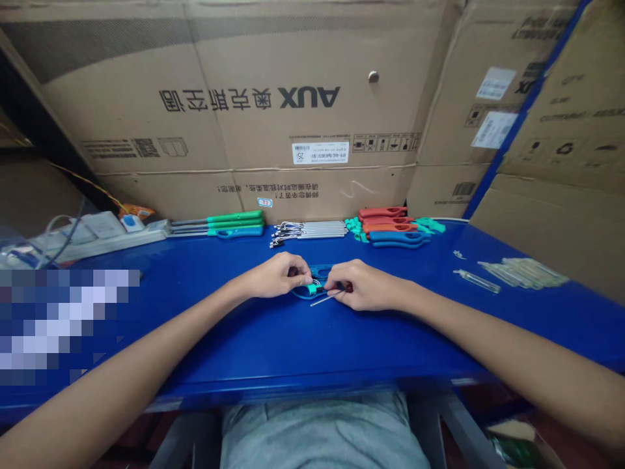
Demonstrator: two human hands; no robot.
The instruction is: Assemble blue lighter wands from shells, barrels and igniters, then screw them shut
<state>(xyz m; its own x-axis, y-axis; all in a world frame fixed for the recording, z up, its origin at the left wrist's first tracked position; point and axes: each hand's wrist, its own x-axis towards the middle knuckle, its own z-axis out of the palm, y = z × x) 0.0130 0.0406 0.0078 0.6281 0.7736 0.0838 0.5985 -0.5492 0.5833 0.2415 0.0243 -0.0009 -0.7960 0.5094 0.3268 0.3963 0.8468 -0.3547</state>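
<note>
Fingers of your left hand (277,276) are curled shut, pinching the blue handle (319,269) flat at the centre of the table (273,339), likely to steady it | right hand (364,286) fingertips closed on a metal rod (322,300) just beside the handle's right end | spare handles (390,228) and spare rods (312,229) lie in rows at the far edge, sorted within reach.

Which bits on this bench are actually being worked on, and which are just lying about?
In hand: blue shell, teal trigger and metal rod, held between left hand and right hand.
Lying about: green and blue lighters, metal tubes, orange and blue shells, clear tubes, power strip, cardboard boxes.
</note>
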